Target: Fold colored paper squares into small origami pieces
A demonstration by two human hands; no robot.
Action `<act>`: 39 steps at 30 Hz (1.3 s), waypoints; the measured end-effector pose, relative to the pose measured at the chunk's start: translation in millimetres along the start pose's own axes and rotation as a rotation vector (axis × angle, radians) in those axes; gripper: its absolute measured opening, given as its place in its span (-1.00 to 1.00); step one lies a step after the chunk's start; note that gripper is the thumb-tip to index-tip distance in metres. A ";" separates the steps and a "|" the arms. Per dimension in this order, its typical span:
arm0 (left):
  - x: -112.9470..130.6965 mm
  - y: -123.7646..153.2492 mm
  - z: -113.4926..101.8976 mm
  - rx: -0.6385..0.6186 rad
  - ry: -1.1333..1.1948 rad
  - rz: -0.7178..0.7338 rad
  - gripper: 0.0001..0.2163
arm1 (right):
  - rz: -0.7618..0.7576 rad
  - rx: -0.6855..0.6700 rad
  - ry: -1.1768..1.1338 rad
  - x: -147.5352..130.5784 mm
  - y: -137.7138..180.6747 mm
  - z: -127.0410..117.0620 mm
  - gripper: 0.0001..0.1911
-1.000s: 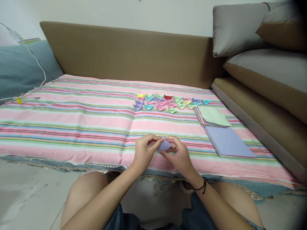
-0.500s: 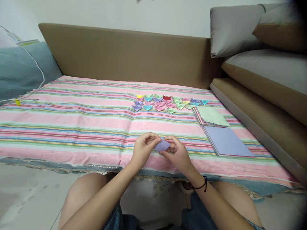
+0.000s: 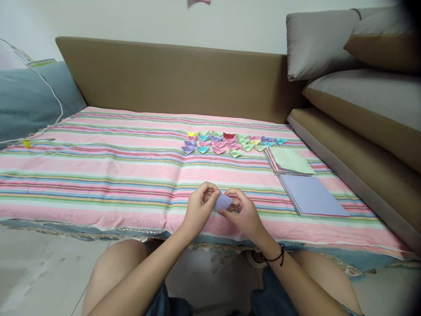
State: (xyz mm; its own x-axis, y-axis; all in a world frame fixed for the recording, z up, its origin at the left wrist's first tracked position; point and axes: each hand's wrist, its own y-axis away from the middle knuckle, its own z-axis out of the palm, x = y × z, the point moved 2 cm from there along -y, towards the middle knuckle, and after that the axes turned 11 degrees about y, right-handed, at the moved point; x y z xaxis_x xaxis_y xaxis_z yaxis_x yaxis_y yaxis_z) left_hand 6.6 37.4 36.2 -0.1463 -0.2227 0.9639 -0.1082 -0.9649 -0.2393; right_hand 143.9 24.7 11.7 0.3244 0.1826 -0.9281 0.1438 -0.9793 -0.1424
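A small folded piece of purple paper (image 3: 222, 202) is held between my two hands, just above the front part of the striped cloth (image 3: 131, 166). My left hand (image 3: 201, 204) pinches its left edge between thumb and fingers. On the other side, my right hand (image 3: 241, 210) has its thumb and curled fingers at the paper's right corner. Several folded paper boats (image 3: 219, 149) in many colours stand in rows beyond my hands. To the right lies a stack of light green paper (image 3: 291, 160), with a stack of purple paper (image 3: 315, 196) in front of it.
Grey and brown cushions (image 3: 358, 96) are piled along the right side. A brown backrest (image 3: 174, 77) runs along the rear. At the far left, a white cable (image 3: 54, 94) hangs over a blue armrest (image 3: 29, 96).
The view has tilted up slightly. My left hand has shifted a little to the right, closer to my right hand, and the purple paper has turned slightly.
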 end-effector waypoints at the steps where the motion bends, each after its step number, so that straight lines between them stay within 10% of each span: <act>1: 0.4 0.2 -0.2 0.018 -0.001 0.014 -0.91 | -0.002 -0.007 -0.003 0.0 0.2 0.3 -0.64; 11: -2.8 -7.9 -7.6 0.100 0.326 -0.140 -0.64 | 0.112 -0.177 -0.263 -5.6 -1.3 -2.1 -0.52; 39: -0.2 -8.2 -8.7 -0.110 0.189 -0.212 -0.59 | 0.157 -0.261 -0.362 -1.5 -0.4 -6.9 -0.43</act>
State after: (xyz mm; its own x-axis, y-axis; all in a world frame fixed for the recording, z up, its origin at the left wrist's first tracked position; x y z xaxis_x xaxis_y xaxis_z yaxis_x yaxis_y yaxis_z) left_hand -1.1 46.6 37.0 -0.2881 0.0223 0.9573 -0.2605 -0.9639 -0.0560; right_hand 149.8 25.5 15.5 0.0209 -0.0533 -0.9984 0.3647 -0.9294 0.0572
